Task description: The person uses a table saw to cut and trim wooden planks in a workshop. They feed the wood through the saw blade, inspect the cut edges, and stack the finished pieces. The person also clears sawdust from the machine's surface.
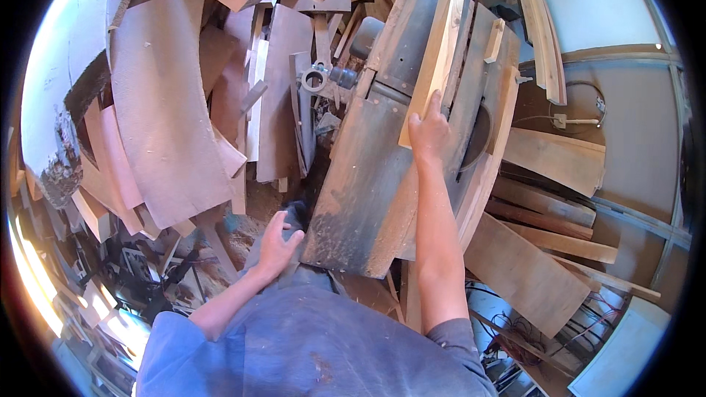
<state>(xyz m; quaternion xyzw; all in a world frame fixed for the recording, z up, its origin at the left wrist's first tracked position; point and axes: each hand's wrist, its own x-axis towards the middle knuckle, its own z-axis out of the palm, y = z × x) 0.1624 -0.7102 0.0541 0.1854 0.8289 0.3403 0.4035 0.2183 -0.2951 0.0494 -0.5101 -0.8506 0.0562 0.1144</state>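
A long, pale squared wooden beam (pixel 440 51) lies lengthwise on the metal bed of a jointer (pixel 360 169), along its fence. My right hand (pixel 429 131) grips the beam's near end, index finger stretched forward along the wood and thumb at its side. The other fingers are partly hidden. Off the left side of the machine's near end, my left hand (pixel 278 244) is held with its fingers apart and nothing in it. A short wooden block (pixel 495 40) rests on the right part of the machine, beyond my right hand.
Wide boards (pixel 165 117) and offcuts are piled on the left. A round metal fitting (pixel 314 81) sticks out from the machine's left side. More planks (pixel 555 158) and a broad panel (pixel 526 272) lie on the right, near tangled cables (pixel 515 338). Sawdust covers the near bed.
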